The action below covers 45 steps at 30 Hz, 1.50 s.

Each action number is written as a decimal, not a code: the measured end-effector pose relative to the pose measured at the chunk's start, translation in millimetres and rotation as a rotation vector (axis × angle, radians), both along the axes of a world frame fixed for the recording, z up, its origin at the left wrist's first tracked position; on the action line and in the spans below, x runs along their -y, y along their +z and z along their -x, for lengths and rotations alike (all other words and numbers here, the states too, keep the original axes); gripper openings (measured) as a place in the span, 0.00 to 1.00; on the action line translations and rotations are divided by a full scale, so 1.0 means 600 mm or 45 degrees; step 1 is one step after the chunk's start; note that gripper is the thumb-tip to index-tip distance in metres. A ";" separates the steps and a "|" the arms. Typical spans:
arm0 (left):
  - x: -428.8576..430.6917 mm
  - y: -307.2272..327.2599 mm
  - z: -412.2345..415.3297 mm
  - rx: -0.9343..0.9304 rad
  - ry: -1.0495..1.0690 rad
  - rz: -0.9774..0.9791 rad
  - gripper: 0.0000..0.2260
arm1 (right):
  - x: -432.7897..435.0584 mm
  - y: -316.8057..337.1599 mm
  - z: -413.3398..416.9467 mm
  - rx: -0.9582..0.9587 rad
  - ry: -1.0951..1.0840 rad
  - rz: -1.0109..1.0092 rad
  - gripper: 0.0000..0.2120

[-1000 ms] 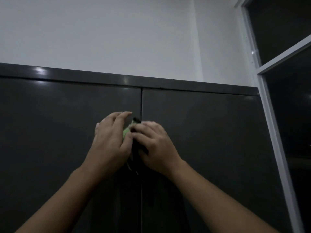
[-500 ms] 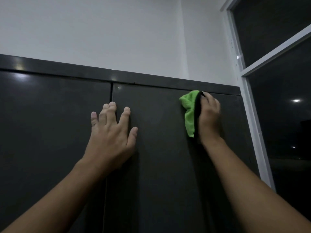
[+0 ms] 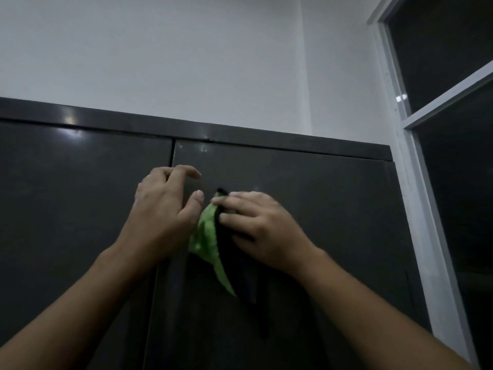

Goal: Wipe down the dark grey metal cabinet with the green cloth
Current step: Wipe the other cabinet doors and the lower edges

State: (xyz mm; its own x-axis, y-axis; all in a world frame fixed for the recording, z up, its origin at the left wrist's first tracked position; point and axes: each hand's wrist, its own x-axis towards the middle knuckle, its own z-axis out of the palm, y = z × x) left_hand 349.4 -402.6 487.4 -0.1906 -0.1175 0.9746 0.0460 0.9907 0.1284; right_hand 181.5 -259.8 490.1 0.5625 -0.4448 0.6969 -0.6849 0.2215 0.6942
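Here, green cloth [image 3: 206, 236] in right hand [image 3: 262, 232]

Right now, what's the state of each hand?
Left hand: open, fingers loosely curved, gripping nothing.
Right hand: closed, holding the green cloth.

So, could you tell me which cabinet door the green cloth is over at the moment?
The right door, beside the window frame; the right hand holds the cloth just right of the centre seam.
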 end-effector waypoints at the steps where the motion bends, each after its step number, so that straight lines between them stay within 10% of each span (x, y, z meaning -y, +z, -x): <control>1: -0.006 0.001 -0.002 0.006 -0.018 0.008 0.21 | -0.013 0.021 0.014 0.037 0.023 0.076 0.13; 10: -0.070 0.027 0.008 -0.107 -0.009 0.191 0.24 | 0.019 0.136 -0.034 0.637 0.175 0.604 0.22; 16: -0.054 0.047 0.006 -0.122 -0.092 0.063 0.21 | 0.093 0.135 -0.114 0.646 0.084 0.047 0.25; 21: 0.008 0.046 -0.007 -0.182 -0.023 -0.177 0.25 | 0.089 0.130 -0.120 1.190 0.854 -0.768 0.48; 24: 0.024 0.054 -0.002 -0.198 0.120 -0.105 0.33 | 0.097 0.128 -0.104 1.223 1.107 -0.668 0.44; 32: 0.052 0.088 0.007 -0.220 0.339 0.033 0.23 | 0.143 0.098 -0.085 0.575 0.662 0.163 0.28; 45: 0.338 0.051 -0.204 -0.417 0.756 0.013 0.21 | 0.154 0.094 -0.104 0.322 -0.301 0.167 0.34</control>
